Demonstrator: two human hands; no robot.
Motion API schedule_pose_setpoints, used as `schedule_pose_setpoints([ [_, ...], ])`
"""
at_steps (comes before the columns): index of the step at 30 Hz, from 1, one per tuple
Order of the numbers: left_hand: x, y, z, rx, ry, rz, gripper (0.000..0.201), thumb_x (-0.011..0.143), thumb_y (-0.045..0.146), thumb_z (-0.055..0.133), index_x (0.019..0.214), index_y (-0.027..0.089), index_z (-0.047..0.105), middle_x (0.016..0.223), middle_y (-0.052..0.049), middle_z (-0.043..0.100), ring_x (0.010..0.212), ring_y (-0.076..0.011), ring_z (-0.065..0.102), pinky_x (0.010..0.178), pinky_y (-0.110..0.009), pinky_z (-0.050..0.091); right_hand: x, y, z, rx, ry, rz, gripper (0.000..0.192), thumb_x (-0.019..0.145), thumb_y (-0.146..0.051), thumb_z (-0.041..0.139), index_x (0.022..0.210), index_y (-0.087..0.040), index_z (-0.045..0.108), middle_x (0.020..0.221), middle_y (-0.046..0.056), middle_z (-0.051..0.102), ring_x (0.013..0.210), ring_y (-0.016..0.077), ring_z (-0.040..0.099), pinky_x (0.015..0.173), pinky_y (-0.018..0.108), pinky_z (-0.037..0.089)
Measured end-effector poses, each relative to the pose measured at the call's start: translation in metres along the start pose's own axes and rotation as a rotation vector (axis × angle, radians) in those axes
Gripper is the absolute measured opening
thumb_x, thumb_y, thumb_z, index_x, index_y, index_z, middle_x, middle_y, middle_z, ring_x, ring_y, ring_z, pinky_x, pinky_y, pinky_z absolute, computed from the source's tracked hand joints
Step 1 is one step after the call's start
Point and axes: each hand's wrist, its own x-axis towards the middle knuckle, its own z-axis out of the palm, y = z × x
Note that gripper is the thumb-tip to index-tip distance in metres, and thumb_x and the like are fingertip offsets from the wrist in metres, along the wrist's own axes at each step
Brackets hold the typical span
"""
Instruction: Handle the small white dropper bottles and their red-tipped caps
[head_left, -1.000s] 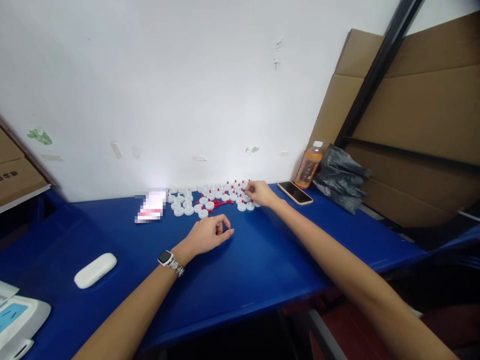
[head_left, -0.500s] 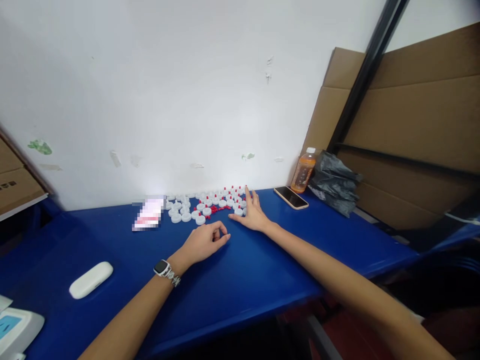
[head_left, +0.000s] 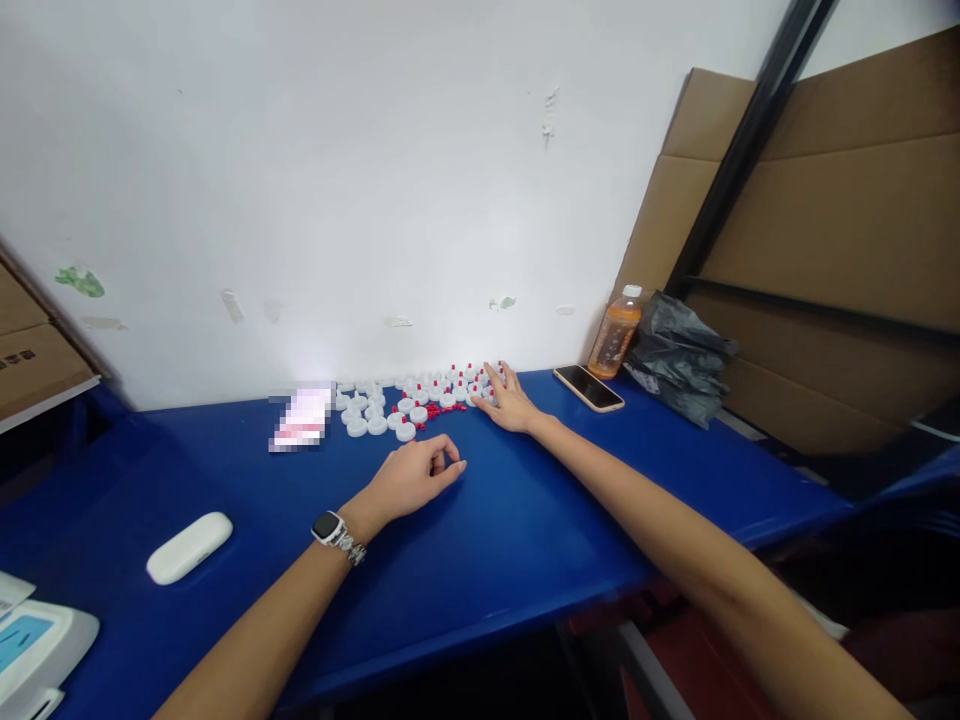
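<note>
Nothing is being gripped by the right hand: its fingers are being held spread and flat over the right end of the cluster of white caps, with the fingertips touching the nearest caps. Small red pieces are being seen among the caps and on the blue table just in front of them. The cluster is lying at the far edge of the table, close to the white wall.

Loosely curled, the left hand is being rested on the table near the caps, with thumb and forefinger brought close together; whether something is being pinched cannot be told. A wristwatch is being worn on that wrist.

A blurred card is lying just beside the caps on the left. A white case is lying well apart, nearer the left edge, and a white device is showing at the corner. On the right, a phone, an orange bottle and a grey bag are being kept against cardboard sheets.
</note>
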Motion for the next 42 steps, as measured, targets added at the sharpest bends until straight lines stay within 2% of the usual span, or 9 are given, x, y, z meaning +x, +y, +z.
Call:
schedule_pose_setpoints([
  [8, 0.001, -0.003, 0.002, -0.01, -0.002, 0.012, 0.028, 0.09, 0.051, 0.051, 0.093, 0.024, 0.062, 0.067, 0.005, 0.06, 0.059, -0.0122, 0.054, 0.055, -0.025, 0.031, 0.013, -0.006, 0.003, -0.018, 0.003, 0.033, 0.095, 0.085, -0.075, 0.042, 0.159, -0.029, 0.005, 0.165, 0.011, -0.012, 0.15, 0.041, -0.005, 0.119, 0.056, 0.01],
  [16, -0.002, -0.012, 0.001, -0.117, -0.024, 0.061, 0.029, 0.092, 0.049, 0.049, 0.093, 0.021, 0.06, 0.065, 0.004, 0.056, 0.057, -0.0121, 0.05, 0.054, -0.025, 0.033, -0.016, -0.011, -0.002, -0.009, 0.148, -0.02, 0.09, 0.086, -0.071, 0.044, 0.158, -0.029, 0.009, 0.165, 0.01, -0.005, 0.15, 0.0373, -0.01, 0.117, 0.061, 0.009],
  [23, -0.034, -0.021, -0.015, -0.076, -0.012, 0.076, 0.029, 0.094, 0.045, 0.048, 0.083, 0.02, 0.058, 0.067, 0.002, 0.057, 0.059, -0.012, 0.049, 0.056, -0.025, 0.034, -0.048, -0.057, 0.002, -0.029, 0.34, -0.244, 0.06, 0.091, -0.054, 0.048, 0.143, -0.025, 0.041, 0.146, 0.015, 0.036, 0.138, 0.0341, 0.031, 0.111, 0.051, 0.029],
  [26, -0.048, -0.033, -0.022, -0.055, 0.022, 0.034, 0.029, 0.093, 0.045, 0.049, 0.081, 0.02, 0.057, 0.064, 0.003, 0.056, 0.057, -0.0117, 0.048, 0.056, -0.025, 0.033, -0.052, -0.073, 0.005, -0.02, 0.33, -0.277, 0.049, 0.09, -0.044, 0.052, 0.133, -0.022, 0.049, 0.131, 0.015, 0.048, 0.124, 0.0331, 0.045, 0.105, 0.048, 0.035],
  [29, -0.052, -0.041, -0.025, -0.078, 0.046, -0.011, 0.03, 0.093, 0.047, 0.048, 0.081, 0.02, 0.056, 0.063, 0.003, 0.055, 0.056, -0.0113, 0.047, 0.054, -0.024, 0.033, -0.056, -0.071, 0.0, -0.018, 0.241, -0.234, 0.04, 0.087, -0.037, 0.055, 0.123, -0.019, 0.053, 0.099, 0.01, 0.061, 0.092, 0.026, 0.058, 0.085, 0.038, 0.045],
  [32, -0.048, -0.042, -0.024, -0.041, 0.036, -0.02, 0.03, 0.093, 0.047, 0.048, 0.081, 0.02, 0.057, 0.062, 0.003, 0.055, 0.055, -0.0114, 0.047, 0.054, -0.025, 0.031, -0.065, -0.057, -0.007, 0.006, 0.09, -0.189, 0.035, 0.085, -0.033, 0.058, 0.117, -0.02, 0.054, 0.069, -0.001, 0.058, 0.064, 0.018, 0.055, 0.064, 0.03, 0.041],
  [36, -0.041, -0.038, -0.022, 0.031, 0.052, -0.033, 0.025, 0.093, 0.043, 0.049, 0.083, 0.021, 0.057, 0.063, 0.003, 0.055, 0.057, -0.0126, 0.05, 0.054, -0.026, 0.031, -0.068, -0.042, -0.009, 0.108, 0.015, -0.264, 0.024, 0.086, -0.03, 0.057, 0.107, -0.019, 0.059, 0.07, -0.002, 0.058, 0.06, 0.0132, 0.053, 0.06, 0.026, 0.038],
  [39, -0.039, -0.039, -0.023, 0.101, 0.159, -0.031, 0.016, 0.093, 0.035, 0.049, 0.089, 0.021, 0.055, 0.07, 0.001, 0.056, 0.065, -0.0147, 0.054, 0.06, -0.026, 0.037, -0.06, -0.041, -0.006, 0.158, 0.027, -0.253, 0.013, 0.086, -0.029, 0.059, 0.092, -0.018, 0.061, 0.075, 0.0, 0.062, 0.063, 0.0125, 0.054, 0.062, 0.026, 0.041],
  [42, -0.036, -0.039, -0.024, 0.188, 0.237, -0.014, 0.012, 0.094, 0.029, 0.048, 0.099, 0.02, 0.055, 0.092, -0.004, 0.059, 0.076, -0.0162, 0.058, 0.069, -0.028, 0.044, -0.053, -0.041, -0.004, 0.205, 0.028, -0.22, 0.022, 0.082, -0.03, 0.064, 0.1, -0.019, 0.057, 0.074, -0.001, 0.062, 0.061, 0.0126, 0.055, 0.06, 0.026, 0.041],
])
